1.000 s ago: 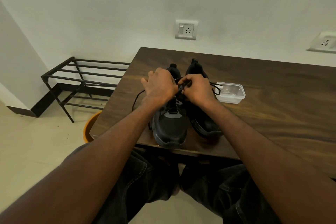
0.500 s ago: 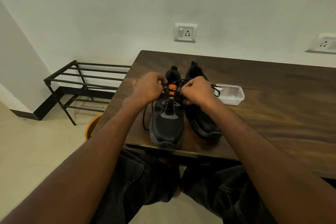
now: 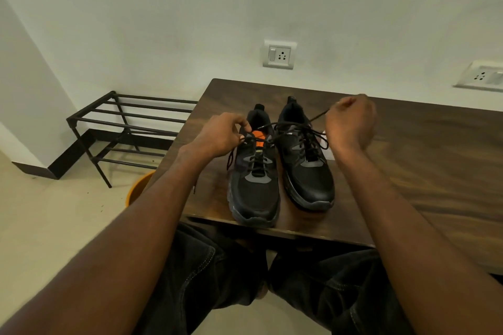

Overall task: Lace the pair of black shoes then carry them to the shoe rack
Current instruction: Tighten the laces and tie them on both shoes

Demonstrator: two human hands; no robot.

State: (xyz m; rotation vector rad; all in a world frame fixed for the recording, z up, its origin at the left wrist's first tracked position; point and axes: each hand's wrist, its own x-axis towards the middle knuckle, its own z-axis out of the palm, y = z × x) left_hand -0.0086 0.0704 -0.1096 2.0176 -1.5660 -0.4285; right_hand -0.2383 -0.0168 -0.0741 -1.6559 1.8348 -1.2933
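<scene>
Two black shoes (image 3: 280,171) sit side by side near the front edge of the bench (image 3: 424,166), their toes pointing at the person and their heels at the wall. The left hand (image 3: 220,134) pinches the lace (image 3: 294,124) at the left shoe's top holes. The right hand (image 3: 349,121) is closed on the lace's other end, stretched tight over the right shoe.

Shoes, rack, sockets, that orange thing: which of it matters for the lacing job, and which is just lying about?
In the job: left shoe, right shoe, lace, left hand, right hand, shoe rack.

Lying about: orange tub, wall sockets, table.
</scene>
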